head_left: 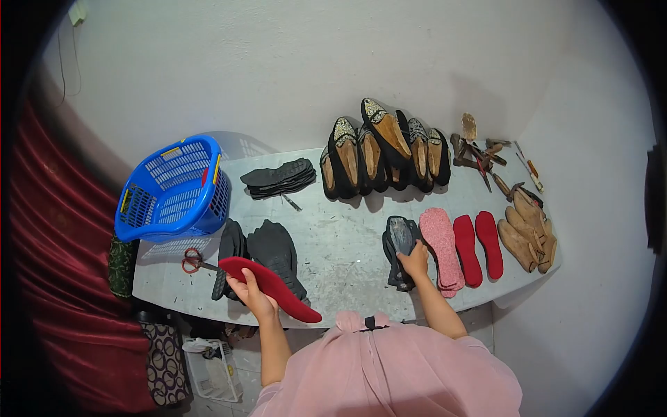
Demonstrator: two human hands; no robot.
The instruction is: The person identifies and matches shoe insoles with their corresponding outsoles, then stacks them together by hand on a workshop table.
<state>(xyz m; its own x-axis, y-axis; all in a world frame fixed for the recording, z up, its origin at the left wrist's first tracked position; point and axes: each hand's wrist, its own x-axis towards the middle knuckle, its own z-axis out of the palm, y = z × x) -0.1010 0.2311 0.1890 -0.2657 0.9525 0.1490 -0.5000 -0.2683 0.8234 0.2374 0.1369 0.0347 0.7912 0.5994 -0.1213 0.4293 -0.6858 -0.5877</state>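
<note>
My left hand (256, 300) is closed on a red insole (271, 289), held tilted over the table's front left, above dark grey soles (274, 251). At the right, my right hand (415, 261) has its fingers on the edge of a small stack of dark soles (401, 236); the top one looks shiny. Whether it grips the top sole or only touches it is hard to make out. Pink speckled insoles (438, 243) lie just right of that hand, with two red insoles (467, 250) beside them.
A blue basket (182, 221) stands at the left, near scissors (192, 260). More dark soles (278, 179) lie behind. Black shoes (383, 149) are piled against the wall. Tools (479, 158) and wooden lasts (526, 233) occupy the table's right side.
</note>
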